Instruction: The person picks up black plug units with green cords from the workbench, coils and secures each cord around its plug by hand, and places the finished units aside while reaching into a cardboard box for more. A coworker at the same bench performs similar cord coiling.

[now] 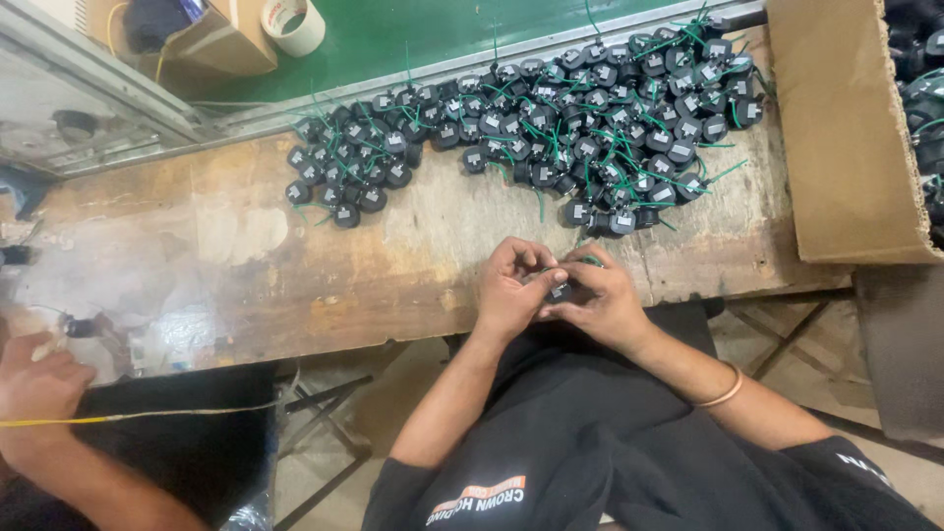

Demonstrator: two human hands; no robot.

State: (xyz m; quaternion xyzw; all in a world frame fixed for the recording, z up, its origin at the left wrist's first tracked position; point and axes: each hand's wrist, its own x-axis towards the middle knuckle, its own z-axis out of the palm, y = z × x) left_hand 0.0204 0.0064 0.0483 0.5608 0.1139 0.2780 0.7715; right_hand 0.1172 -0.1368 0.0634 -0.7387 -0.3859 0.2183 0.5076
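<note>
Both hands meet at the near edge of the wooden bench point(413, 265). The left hand point(511, 290) and the right hand point(600, 300) pinch one small black round part point(560, 288) between their fingertips, closed on it together. A heap of like black parts with green wires point(590, 118) lies along the far edge. A cardboard box point(846, 128) stands at the right end. Another person's hand point(39, 393) rests at the left.

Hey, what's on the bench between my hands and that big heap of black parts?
Head view: only bare worn wood of the bench lies between the hands and the heap of black parts.
</note>
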